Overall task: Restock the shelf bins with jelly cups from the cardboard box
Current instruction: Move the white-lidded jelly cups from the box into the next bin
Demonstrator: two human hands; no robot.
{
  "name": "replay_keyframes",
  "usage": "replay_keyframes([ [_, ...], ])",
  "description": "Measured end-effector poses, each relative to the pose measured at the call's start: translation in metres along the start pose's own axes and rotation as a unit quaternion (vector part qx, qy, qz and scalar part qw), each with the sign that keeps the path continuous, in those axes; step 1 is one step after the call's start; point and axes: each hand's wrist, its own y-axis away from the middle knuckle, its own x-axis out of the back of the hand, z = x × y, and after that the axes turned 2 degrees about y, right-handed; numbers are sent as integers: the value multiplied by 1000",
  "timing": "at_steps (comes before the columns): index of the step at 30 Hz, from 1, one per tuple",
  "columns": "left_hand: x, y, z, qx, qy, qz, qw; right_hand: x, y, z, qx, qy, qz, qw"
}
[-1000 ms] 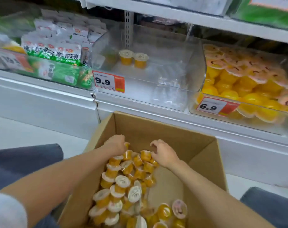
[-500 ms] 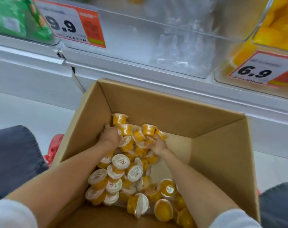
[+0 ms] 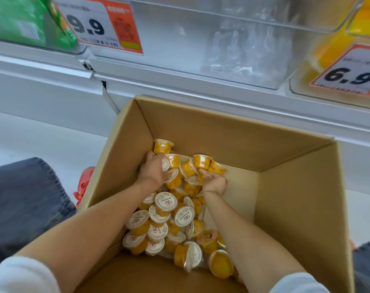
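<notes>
The shelf runs across the top of my view from 9 to 3 o'clock. Below it, filling the centre down to 6 o'clock, stands the open cardboard box, drawn close under the shelf, I judge, so each load has a short way to go. Straight above at 12 o'clock is the clear bin with a 9.9 price tag at its left corner; being nearest the box, it is likely the one to fill. The jelly cups lie in a loose heap along the box's left half; they are small clear tubs of yellow-orange jelly with white printed lids, tumbled upright, sideways and upside down. My left grip is clenched over a few at the heap's far end, fingers curled round them; my right grip, at its 3 o'clock, is turned palm-up and cupped round several more. I judge the two face each other so as to lift a double handful at once.
</notes>
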Motion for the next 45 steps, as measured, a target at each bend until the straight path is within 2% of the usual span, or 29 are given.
replay_keyframes([
  [2, 1, 1, 0, -6, 0, 12, 1000, 5, 9, 6, 36, -7, 3, 999],
  [8, 19, 19, 24, -57, 24, 23, 998, 42, 52, -3, 245, -24, -37, 968],
  [13, 62, 52, 56, -139, 52, 69, 987, 92, 107, -53, 414, -2, -50, 909],
  [17, 116, 87, 76, -199, 100, 126, 967, 135, 151, -90, 502, 0, -39, 864],
  [20, 159, 111, 88, -276, 118, 167, 939, 163, 183, -120, 545, 7, -23, 838],
  [27, 261, 139, 118, -344, 125, 272, 890, 201, 236, -209, 606, -37, 0, 794],
  [30, 302, 124, 135, -341, 135, 304, 879, 209, 239, -258, 610, -44, 19, 791],
  [33, 330, 89, 151, -275, 114, 307, 904, 208, 219, -309, 591, -11, 27, 806],
  [36, 342, 41, 162, -187, 75, 254, 946, 189, 179, -349, 575, 92, -8, 813],
  [38, 345, 9, 167, -157, 40, 212, 964, 172, 152, -371, 553, 119, -38, 824],
  [43, 346, -46, 173, -157, 10, 204, 966, 150, 101, -401, 480, 211, -9, 851],
  [45, 344, -61, 173, -163, -17, 203, 965, 148, 86, -406, 472, 240, 16, 848],
])
